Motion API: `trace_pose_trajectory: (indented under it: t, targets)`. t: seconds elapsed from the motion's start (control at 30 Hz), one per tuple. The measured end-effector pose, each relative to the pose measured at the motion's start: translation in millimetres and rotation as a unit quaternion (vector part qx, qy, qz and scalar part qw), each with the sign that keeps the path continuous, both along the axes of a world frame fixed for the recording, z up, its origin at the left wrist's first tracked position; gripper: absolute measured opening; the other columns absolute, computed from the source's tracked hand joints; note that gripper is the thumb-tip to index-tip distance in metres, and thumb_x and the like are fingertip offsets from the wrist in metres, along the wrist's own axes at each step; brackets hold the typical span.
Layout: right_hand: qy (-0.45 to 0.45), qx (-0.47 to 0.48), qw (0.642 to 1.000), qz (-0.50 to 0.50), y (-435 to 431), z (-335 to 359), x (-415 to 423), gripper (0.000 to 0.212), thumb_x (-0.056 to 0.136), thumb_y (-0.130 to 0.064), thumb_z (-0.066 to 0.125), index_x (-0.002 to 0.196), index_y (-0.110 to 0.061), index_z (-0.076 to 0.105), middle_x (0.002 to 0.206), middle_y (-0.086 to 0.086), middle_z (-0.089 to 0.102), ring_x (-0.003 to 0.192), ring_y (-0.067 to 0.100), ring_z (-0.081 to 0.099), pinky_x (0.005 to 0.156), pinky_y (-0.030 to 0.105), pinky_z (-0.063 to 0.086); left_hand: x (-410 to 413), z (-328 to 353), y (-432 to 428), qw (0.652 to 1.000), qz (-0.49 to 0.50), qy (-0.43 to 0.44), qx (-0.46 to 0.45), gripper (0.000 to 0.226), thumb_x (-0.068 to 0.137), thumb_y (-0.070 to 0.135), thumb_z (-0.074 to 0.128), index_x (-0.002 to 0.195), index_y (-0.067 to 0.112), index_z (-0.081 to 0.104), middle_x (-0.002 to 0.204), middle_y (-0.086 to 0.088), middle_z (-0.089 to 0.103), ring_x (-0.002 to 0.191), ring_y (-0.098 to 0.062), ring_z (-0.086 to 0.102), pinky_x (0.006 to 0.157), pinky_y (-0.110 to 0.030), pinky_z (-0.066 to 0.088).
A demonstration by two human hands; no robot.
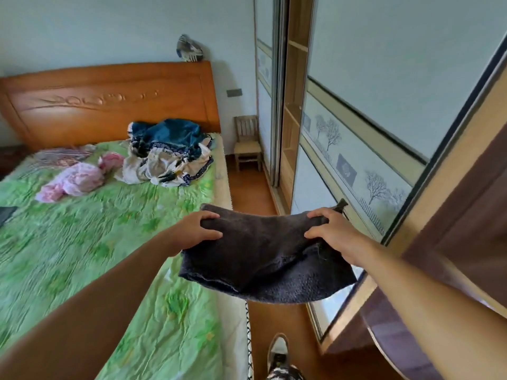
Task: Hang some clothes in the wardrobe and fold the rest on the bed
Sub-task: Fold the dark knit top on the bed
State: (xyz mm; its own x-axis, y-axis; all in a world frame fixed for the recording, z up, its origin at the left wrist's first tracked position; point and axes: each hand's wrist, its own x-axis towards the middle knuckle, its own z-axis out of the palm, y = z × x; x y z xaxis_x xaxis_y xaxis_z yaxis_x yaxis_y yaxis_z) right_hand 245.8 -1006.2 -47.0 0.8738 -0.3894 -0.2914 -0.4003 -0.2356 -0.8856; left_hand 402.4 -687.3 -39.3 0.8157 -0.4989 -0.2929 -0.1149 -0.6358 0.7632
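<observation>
Dark cloth, clamped by fingers of left hand and right hand, hangs between bed and wardrobe.

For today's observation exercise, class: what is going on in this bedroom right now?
A person stands between the bed and the wardrobe, gripping a dark grey cloth at its top edge with the left hand and right hand; it hangs in the air by the bed's edge. A heap of blue and cream clothes and a pink garment lie unfolded near the headboard.
</observation>
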Motion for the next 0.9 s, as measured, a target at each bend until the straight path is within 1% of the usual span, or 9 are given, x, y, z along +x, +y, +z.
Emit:
trace_pose_trajectory:
  t: [0.13,0.23,0.33,0.4,0.53,0.63,0.67,0.8,0.9]
  targets:
    - [0.002,-0.03,0.999,0.031,-16.9,-0.7,69.1,0.04,0.075,-0.022,0.078,0.107,-0.038,0.062,0.112,-0.003,0.056,0.099,0.02,0.058,0.077,0.036,0.047,45.6,-11.4,-10.5,0.999,0.035,-0.001,-0.008,0.051,0.086,0.025,0.08,0.134,0.026,0.061,0.129,-0.004,0.06,0.111,-0.021,0.062,0.101,-0.041,0.051]
    - [0.007,-0.029,0.998,0.049,-34.1,-7.6,137.9,0.038,0.078,-0.019,0.077,0.107,-0.038,0.062,0.115,-0.002,0.054,0.102,0.022,0.058,0.084,0.04,0.051,100.1,-24.5,-26.1,0.998,0.058,0.001,-0.023,0.052,0.086,0.027,0.08,0.134,0.025,0.06,0.124,-0.001,0.06,0.103,-0.014,0.063,0.087,-0.032,0.053]
    - [0.019,-0.03,0.997,0.061,-54.6,-18.0,226.8,0.039,0.079,-0.017,0.077,0.109,-0.037,0.062,0.116,-0.002,0.054,0.105,0.024,0.058,0.094,0.046,0.052,177.7,-37.7,-44.6,0.997,0.075,0.007,-0.025,0.052,0.086,0.03,0.079,0.134,0.029,0.059,0.115,0.008,0.058,0.095,-0.004,0.059,0.071,-0.02,0.048]
    - [0.026,-0.033,0.997,0.062,-65.3,-19.9,279.7,0.039,0.079,-0.017,0.077,0.109,-0.037,0.062,0.117,-0.003,0.054,0.104,0.023,0.057,0.093,0.045,0.052,225.4,-41.5,-53.9,0.996,0.086,0.012,-0.025,0.051,0.086,0.03,0.08,0.133,0.029,0.059,0.112,0.011,0.058,0.092,-0.003,0.06,0.067,-0.018,0.048]
    - [0.038,-0.038,0.996,0.066,-87.7,-13.2,395.4,0.038,0.078,-0.017,0.078,0.107,-0.037,0.063,0.117,-0.004,0.053,0.102,0.021,0.055,0.087,0.042,0.05,332.5,-33.3,-74.8,0.995,0.1,0.014,-0.007,0.051,0.085,0.031,0.081,0.131,0.03,0.06,0.107,0.018,0.057,0.089,0.0,0.06,0.062,-0.015,0.047]
    - [0.036,-0.044,0.996,0.066,-101.5,0.1,464.8,0.036,0.078,-0.021,0.078,0.105,-0.039,0.063,0.112,-0.009,0.051,0.103,0.022,0.054,0.093,0.045,0.049,399.9,-17.8,-89.9,0.994,0.106,-0.01,0.013,0.05,0.084,0.033,0.081,0.13,0.032,0.06,0.107,0.015,0.058,0.088,0.001,0.058,0.06,-0.013,0.044]
    - [0.034,-0.047,0.996,0.067,-105.8,4.9,483.6,0.036,0.078,-0.022,0.078,0.106,-0.039,0.063,0.111,-0.01,0.05,0.101,0.021,0.053,0.092,0.045,0.049,418.3,-12.6,-95.1,0.994,0.106,-0.015,0.02,0.05,0.084,0.034,0.081,0.129,0.032,0.061,0.109,0.013,0.058,0.088,0.001,0.057,0.062,-0.014,0.044]
    - [0.008,-0.066,0.995,0.08,-126.4,24.2,546.8,0.032,0.079,-0.023,0.076,0.104,-0.037,0.062,0.106,-0.012,0.051,0.092,0.012,0.051,0.074,0.036,0.044,478.6,4.8,-116.8,0.992,0.115,-0.027,0.038,0.047,0.083,0.038,0.08,0.126,0.036,0.061,0.103,0.02,0.053,0.087,0.001,0.055,0.063,-0.017,0.043]
    - [-0.02,-0.071,0.993,0.095,-141.0,37.4,587.2,0.03,0.08,-0.022,0.076,0.103,-0.035,0.061,0.104,-0.012,0.05,0.091,0.011,0.05,0.073,0.035,0.042,510.7,9.9,-129.2,0.989,0.13,-0.053,0.041,0.046,0.083,0.041,0.079,0.126,0.036,0.062,0.106,0.013,0.055,0.091,-0.008,0.057,0.07,-0.024,0.046]
